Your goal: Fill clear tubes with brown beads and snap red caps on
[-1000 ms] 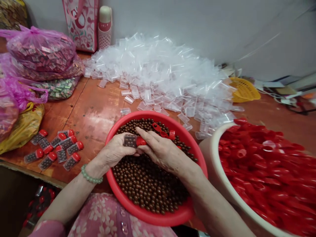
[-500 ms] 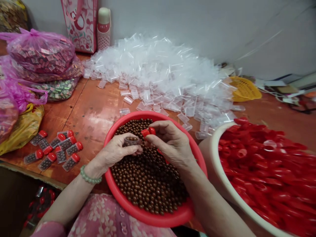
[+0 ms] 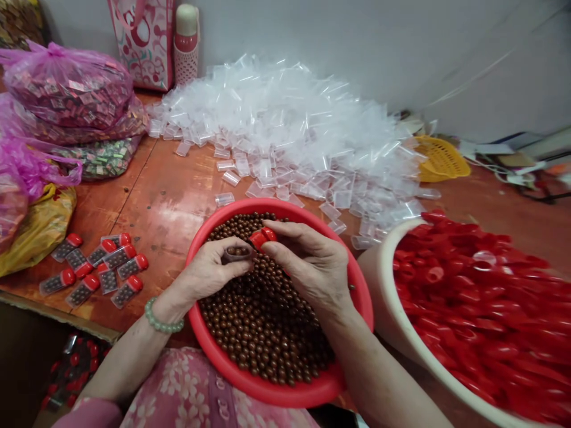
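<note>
Closed round a small clear plastic container (image 3: 237,252), my left hand (image 3: 214,266) holds it over the basin with its mouth facing up and brown balls showing inside. My right hand (image 3: 312,255) pinches a red plastic cap (image 3: 263,236) beside the container's mouth; whether the two touch I cannot tell. More red shows under the right fingers, partly hidden. Below both hands is a red basin (image 3: 207,362) full of shiny brown balls (image 3: 272,327).
Capped containers (image 3: 120,257) lie on the table at left, near bags of small packets (image 3: 66,95). A heap of clear containers (image 3: 285,125) covers the back. A white tub (image 3: 388,279) of red caps (image 3: 482,321) stands right; a yellow basket (image 3: 441,159) sits behind it.
My right hand has brought the red cap slightly left and closer to the container's mouth, turning it. My left hand stays nearly in place. The whole view has shifted a little.
</note>
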{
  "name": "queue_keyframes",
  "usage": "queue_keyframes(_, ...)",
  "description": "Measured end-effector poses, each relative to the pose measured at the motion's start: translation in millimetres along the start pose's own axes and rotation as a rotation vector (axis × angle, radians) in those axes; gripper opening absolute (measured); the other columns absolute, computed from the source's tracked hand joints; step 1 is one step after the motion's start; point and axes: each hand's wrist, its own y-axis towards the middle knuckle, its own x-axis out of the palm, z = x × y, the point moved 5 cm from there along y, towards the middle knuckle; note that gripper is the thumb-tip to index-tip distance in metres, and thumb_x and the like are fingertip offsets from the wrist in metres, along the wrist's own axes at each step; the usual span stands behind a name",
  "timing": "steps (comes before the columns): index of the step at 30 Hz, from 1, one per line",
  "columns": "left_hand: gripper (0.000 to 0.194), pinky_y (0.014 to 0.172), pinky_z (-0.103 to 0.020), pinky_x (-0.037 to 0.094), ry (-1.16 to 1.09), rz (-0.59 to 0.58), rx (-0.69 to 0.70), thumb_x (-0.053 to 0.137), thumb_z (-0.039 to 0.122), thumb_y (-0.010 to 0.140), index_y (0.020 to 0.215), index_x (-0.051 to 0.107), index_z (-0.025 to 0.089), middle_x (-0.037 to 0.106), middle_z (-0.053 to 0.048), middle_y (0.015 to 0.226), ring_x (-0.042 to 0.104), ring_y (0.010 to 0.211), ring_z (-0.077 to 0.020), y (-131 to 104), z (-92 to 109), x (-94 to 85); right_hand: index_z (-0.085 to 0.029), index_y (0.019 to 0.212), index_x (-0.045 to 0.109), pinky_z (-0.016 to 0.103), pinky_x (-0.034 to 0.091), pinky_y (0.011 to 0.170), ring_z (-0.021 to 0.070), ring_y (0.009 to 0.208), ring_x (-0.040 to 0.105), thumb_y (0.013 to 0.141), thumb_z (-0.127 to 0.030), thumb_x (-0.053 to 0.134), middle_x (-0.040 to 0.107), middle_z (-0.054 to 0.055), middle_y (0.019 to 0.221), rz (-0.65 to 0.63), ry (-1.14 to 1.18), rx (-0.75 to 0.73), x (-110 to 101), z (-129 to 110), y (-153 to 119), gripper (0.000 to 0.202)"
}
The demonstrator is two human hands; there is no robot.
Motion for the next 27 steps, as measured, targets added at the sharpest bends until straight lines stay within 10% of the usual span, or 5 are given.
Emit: queue_keyframes(27,0.04,0.082,-0.032,0.051,-0.396,-0.155,-0.113,0.071,0.009,0.066,0.104,0.058,0.012,0.071,-0.009,0.095,0.068,0.087,-0.0179,-6.7,0.4,3.3,-0.028,0.102,0.074,0.034,0.056,0.09,0.0165,0.094,0.07,0.08,-0.03,0.073,0.075,0.001,0.104,0.037,0.039,0.099,-0.5,13.8,6.5,0.023)
